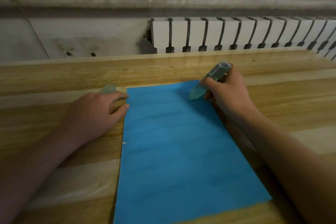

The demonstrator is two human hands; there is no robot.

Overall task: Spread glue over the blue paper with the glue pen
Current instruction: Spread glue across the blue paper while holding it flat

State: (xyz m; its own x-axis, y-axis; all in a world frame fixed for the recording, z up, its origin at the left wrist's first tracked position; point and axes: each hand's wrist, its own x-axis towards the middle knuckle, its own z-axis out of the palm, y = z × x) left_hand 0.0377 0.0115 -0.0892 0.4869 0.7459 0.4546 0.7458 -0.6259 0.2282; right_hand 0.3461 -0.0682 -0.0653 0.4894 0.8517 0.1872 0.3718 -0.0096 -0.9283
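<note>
A sheet of blue paper (pixel 181 147) lies flat on the wooden table (pixel 54 78), its long side running away from me. My right hand (pixel 229 92) grips the translucent greenish glue pen (pixel 209 80), tilted, with its tip touching the paper near the far right corner. My left hand (pixel 96 112) rests on the table beside the paper's far left edge, its fingertips touching that edge. The pen's clear cap (pixel 109 88) lies on the table just beyond my left hand, partly hidden by it.
The table's far edge runs across the view behind the paper. Beyond it are a white radiator (pixel 236 34) and a grey wall under a window sill. Bare wood lies on both sides of the paper.
</note>
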